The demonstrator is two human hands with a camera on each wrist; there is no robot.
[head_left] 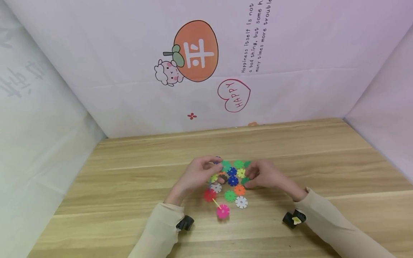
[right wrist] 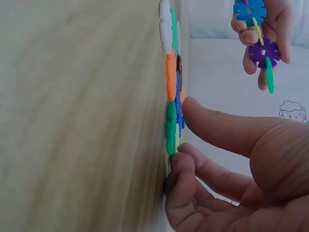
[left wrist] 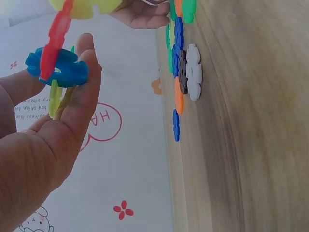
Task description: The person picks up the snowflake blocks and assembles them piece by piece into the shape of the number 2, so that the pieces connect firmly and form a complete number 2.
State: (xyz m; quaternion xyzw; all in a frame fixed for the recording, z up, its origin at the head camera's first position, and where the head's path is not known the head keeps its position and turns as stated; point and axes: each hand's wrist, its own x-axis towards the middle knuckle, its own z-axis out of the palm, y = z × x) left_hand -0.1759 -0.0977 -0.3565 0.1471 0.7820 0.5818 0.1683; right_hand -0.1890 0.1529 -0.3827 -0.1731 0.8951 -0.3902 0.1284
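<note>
Several flat snowflake discs in many colours lie in a cluster on the wooden table. My left hand grips a small assembly of joined discs, blue, red, yellow and green, held above the table at the cluster's left edge. The same assembly shows a purple disc too. My right hand is at the cluster's right edge. Its thumb and forefinger pinch a green disc that lies flat on the table.
A pink disc on a yellow stick, a red disc and a white disc lie nearest me. Printed cloth walls close in the table at the back and both sides.
</note>
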